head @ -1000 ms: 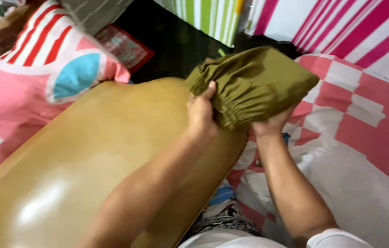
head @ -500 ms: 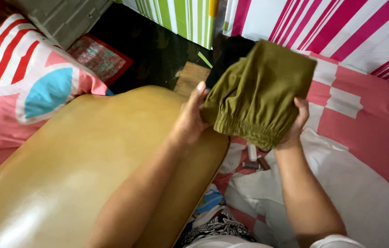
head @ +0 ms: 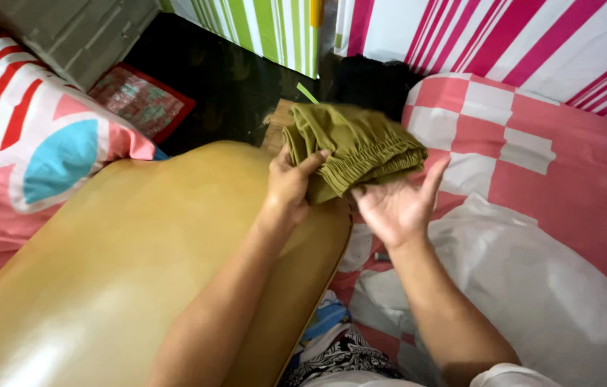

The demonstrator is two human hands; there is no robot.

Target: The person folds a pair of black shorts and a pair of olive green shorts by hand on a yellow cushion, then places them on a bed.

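Landmark: the tan surface [head: 124,272], a broad, smooth, glossy slab with rounded edge and corner, filling the lower left of the head view; soft highlights show on its sheen. Beyond its far edge lies a dark floor [head: 224,79], with a red-bordered flat mat [head: 138,100] on it and a grey slatted box [head: 81,36] behind that. To the left of the surface sits a pillow [head: 24,158], pink with red and white stripes and a blue oval patch. Behind the floor hang striped cloths: green and white [head: 260,29], then magenta and white [head: 504,36]. To the right of the surface spreads a pink and white checked bedsheet [head: 532,143], with a plain white cloth [head: 547,287] crumpled over it. The olive-green garment [head: 353,143], folded into a thick bundle with a gathered elastic waistband, matte woven fabric, is held just above the far right corner of the surface. The left hand [head: 292,186] grips its near left edge, thumb on top. The right hand [head: 396,204] is spread open, palm up, fingers under the bundle's right side.
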